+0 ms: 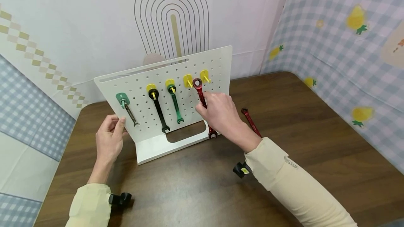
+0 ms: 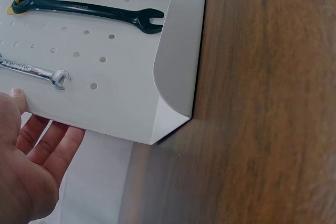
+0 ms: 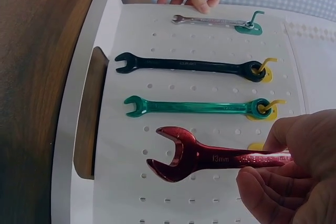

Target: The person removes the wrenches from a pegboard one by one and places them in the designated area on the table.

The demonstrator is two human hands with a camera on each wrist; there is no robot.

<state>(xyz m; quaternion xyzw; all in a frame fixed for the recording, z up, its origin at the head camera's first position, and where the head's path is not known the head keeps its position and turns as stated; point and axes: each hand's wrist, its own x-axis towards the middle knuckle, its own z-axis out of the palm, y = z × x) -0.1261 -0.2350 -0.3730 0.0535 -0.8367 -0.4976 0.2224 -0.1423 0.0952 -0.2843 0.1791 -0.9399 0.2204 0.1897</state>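
Observation:
My right hand (image 1: 221, 113) grips a red combination wrench (image 3: 223, 157) by its shank, with "13mm" marked near the open end. The wrench's ring end points up, close beside a bare yellow hook (image 1: 187, 80) on the white pegboard (image 1: 143, 113); its open jaw hangs low. At the board's left edge, my left hand (image 1: 109, 137) pinches the panel, thumb on the front and fingers behind. Nearest that thumb hangs a small silver wrench (image 2: 34, 70) on a green hook (image 1: 121, 98). A black wrench (image 3: 191, 65) and a green wrench (image 3: 197, 107) hang on yellow hooks.
Another yellow hook (image 1: 205, 75) at the board's right bears nothing. A second red wrench (image 1: 250, 122) lies on the wooden table (image 1: 176, 192), right of the board and partly behind my right forearm. Patterned cloth (image 1: 328, 41) hangs along the back and sides.

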